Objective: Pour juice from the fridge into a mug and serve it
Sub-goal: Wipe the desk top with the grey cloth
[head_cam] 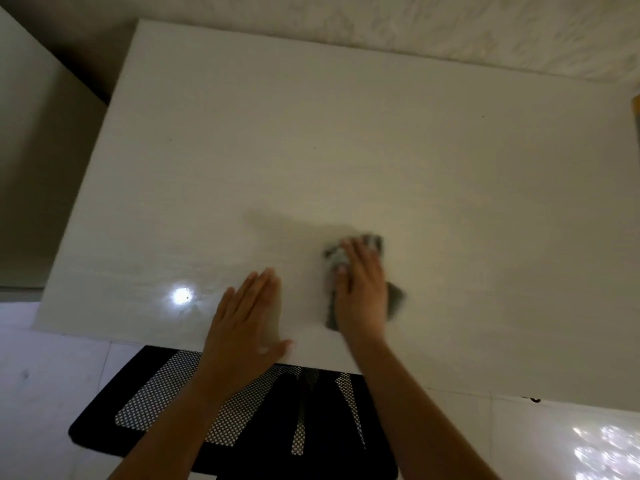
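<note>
A white table [346, 140] fills most of the view. My left hand [247, 317] lies flat on its near edge, fingers together and holding nothing. My right hand [362, 289] presses down on a crumpled grey cloth [372, 242] on the table top; the cloth shows beyond the fingertips and beside the wrist. The cloth looks blurred. No juice, mug or fridge is in view.
A black mesh chair [242, 410] stands under the table's near edge, below my arms. The floor [52, 375] is pale glossy tile with light reflections. A wall [415, 22] runs behind the table, and a yellow-edged object [635, 109] peeks in at the right edge.
</note>
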